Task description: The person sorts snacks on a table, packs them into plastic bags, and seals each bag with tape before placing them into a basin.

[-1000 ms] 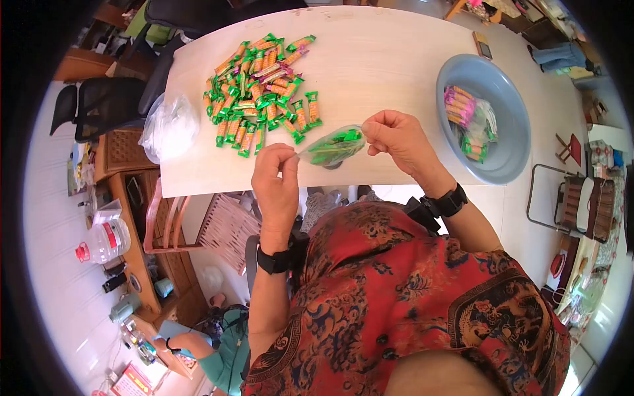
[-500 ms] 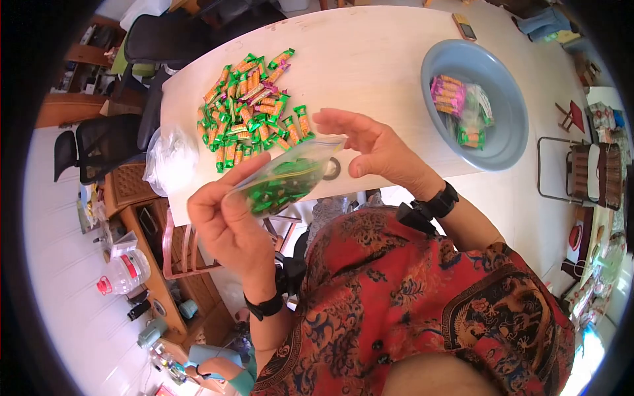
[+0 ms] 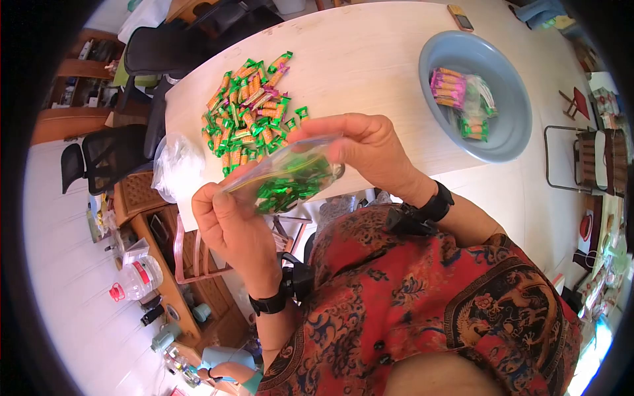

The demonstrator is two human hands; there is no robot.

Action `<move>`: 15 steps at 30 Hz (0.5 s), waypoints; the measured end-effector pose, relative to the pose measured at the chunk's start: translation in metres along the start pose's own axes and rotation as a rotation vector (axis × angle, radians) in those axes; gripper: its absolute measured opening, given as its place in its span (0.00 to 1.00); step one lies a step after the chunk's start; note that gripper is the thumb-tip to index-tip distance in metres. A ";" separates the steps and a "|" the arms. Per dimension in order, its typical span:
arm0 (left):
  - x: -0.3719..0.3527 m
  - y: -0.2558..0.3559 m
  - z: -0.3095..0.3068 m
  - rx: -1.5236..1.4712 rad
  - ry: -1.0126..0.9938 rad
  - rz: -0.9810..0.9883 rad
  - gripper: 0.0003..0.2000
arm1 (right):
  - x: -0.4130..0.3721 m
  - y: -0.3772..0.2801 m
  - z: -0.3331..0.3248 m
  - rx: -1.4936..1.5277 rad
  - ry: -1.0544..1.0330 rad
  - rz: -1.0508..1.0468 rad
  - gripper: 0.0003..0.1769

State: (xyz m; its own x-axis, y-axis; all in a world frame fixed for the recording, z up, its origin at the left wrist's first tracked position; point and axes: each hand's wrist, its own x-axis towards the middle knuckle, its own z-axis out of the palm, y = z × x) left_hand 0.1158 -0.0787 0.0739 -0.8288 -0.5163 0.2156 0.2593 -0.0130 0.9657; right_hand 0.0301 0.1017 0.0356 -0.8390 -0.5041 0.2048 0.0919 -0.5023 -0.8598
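Note:
A clear zip bag (image 3: 281,173) with green-wrapped pieces inside hangs between my two hands, above the table's near edge. My left hand (image 3: 231,228) pinches its left corner between thumb and fingers. At the other end, my right hand (image 3: 373,148) grips the bag's upper right corner, the thumb below and the fingers stretched along the top edge. Behind the bag lies a heap of small green, orange and purple wrapped snacks (image 3: 247,112), partly hidden by the bag and my right fingers.
A blue-grey basin (image 3: 518,125) holding several bagged snack packs stands on the right of the table (image 3: 356,59). White plastic bags (image 3: 178,165) lie at the left edge. A phone-like device (image 3: 460,18) is at the far right. Another person's arm (image 3: 228,371) shows at bottom left.
My right hand, apart from the bag's right end before, has moved in and closed on its upper corner. My left hand keeps its pinch. The view has shifted slightly.

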 end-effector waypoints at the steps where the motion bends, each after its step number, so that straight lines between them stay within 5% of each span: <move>1: 0.001 -0.003 -0.004 -0.026 0.010 -0.041 0.08 | 0.000 0.003 0.004 0.086 0.035 -0.005 0.18; 4: 0.000 -0.002 -0.001 -0.106 0.018 -0.072 0.06 | 0.001 0.007 0.000 -0.264 0.033 -0.011 0.10; 11: -0.024 -0.015 -0.006 -0.319 0.030 -0.098 0.05 | -0.002 0.014 -0.002 -0.277 -0.068 -0.064 0.11; 15: -0.023 -0.032 -0.044 -0.181 -0.013 -0.236 0.06 | 0.007 0.022 -0.007 -0.373 0.002 -0.071 0.08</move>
State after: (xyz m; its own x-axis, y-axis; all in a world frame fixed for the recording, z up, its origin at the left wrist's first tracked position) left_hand 0.1484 -0.1039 0.0318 -0.8830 -0.4693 -0.0092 0.1416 -0.2851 0.9480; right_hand 0.0226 0.0917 0.0146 -0.8375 -0.4755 0.2691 -0.1675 -0.2454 -0.9548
